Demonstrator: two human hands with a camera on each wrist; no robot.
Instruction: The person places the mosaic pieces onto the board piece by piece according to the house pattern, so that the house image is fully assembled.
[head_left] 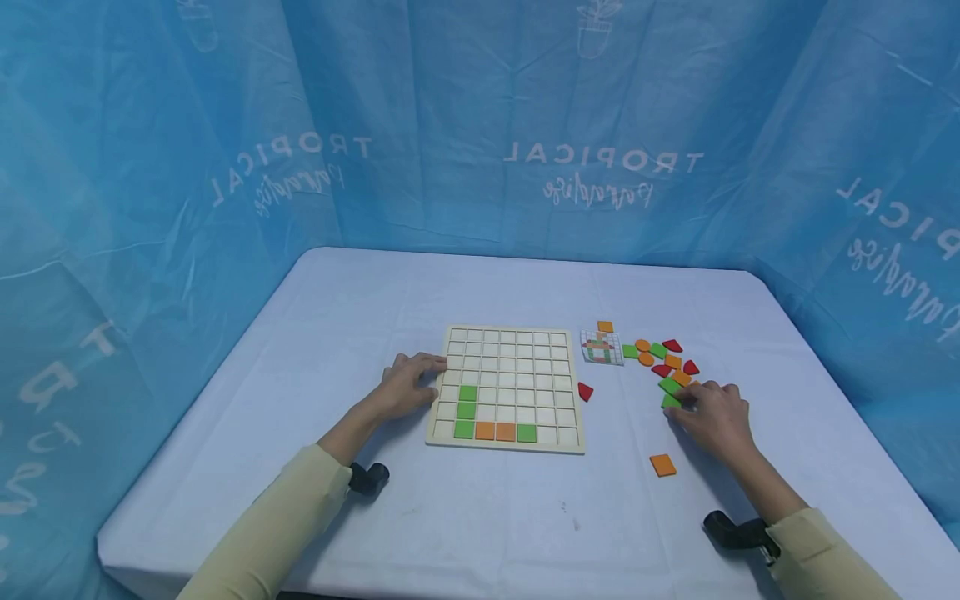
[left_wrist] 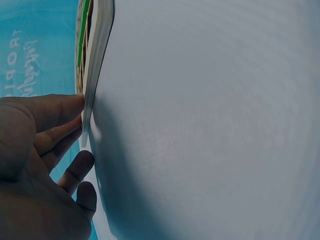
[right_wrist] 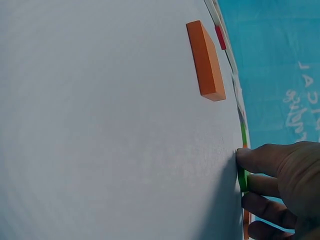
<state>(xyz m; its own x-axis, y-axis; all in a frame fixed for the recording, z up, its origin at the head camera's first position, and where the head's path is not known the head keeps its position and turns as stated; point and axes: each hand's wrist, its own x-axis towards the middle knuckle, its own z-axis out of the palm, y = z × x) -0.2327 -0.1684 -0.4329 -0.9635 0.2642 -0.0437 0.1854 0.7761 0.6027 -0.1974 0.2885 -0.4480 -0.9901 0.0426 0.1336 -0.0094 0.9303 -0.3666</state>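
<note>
A wooden grid board [head_left: 517,330] lies on the table. Green square tiles fill part of one column, and orange and green squares sit along its bottom row. My left hand [head_left: 408,385] touches the board's left edge with thumb and fingertips; the left wrist view shows that hand [left_wrist: 45,145] against the board's side [left_wrist: 97,60]. At the right, my right hand [head_left: 716,417] pinches a green square tile [head_left: 671,402] between thumb and finger, at the near end of the loose pieces. In the right wrist view, the green tile [right_wrist: 242,180] is partly hidden by the fingers.
A small pattern card [head_left: 603,347] lies right of the board, with an orange square [head_left: 605,326] behind it. Orange circles [head_left: 646,359], red pieces [head_left: 672,345] and more squares are scattered beyond the right hand. One red piece [head_left: 585,391] lies by the board; an orange square [head_left: 663,465] sits nearer.
</note>
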